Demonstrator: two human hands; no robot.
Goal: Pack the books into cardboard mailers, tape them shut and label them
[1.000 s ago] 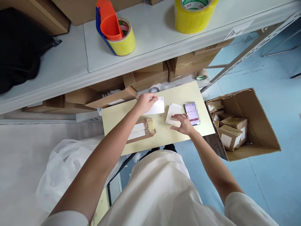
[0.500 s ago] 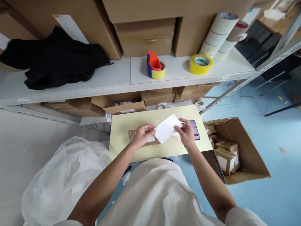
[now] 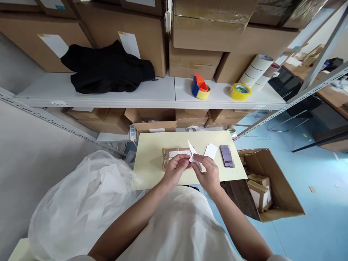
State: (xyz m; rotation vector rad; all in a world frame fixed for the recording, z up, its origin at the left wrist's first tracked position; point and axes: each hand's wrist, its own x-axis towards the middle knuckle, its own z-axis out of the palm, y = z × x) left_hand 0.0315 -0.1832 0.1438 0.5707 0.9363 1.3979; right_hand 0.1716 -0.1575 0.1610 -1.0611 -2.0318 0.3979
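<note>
My left hand (image 3: 174, 169) and my right hand (image 3: 208, 173) meet above the small table (image 3: 146, 145), thumbs and fingertips closed on a white label sheet (image 3: 191, 148). The sheet is tilted and bent, with one corner pointing up and part of it showing below my right fingers. Whether a layer is lifting off it, I cannot tell. Under my left hand lies a small taped cardboard package (image 3: 165, 160) with a white label on top. Beyond my right hand are another white sheet (image 3: 211, 150) and a phone (image 3: 226, 156).
An open carton (image 3: 285, 195) with small boxes stands on the floor at right. A translucent plastic bag (image 3: 78, 203) bulges at left. The shelf (image 3: 163, 95) ahead bears a black cloth (image 3: 108, 69), a tape dispenser (image 3: 200, 87), yellow tape (image 3: 240, 92) and large boxes (image 3: 198, 61).
The label sheet has gone from held flat between spread hands to bent and nearly edge-on. My hands have come together. The view has shifted, showing more of the shelf's upper boxes.
</note>
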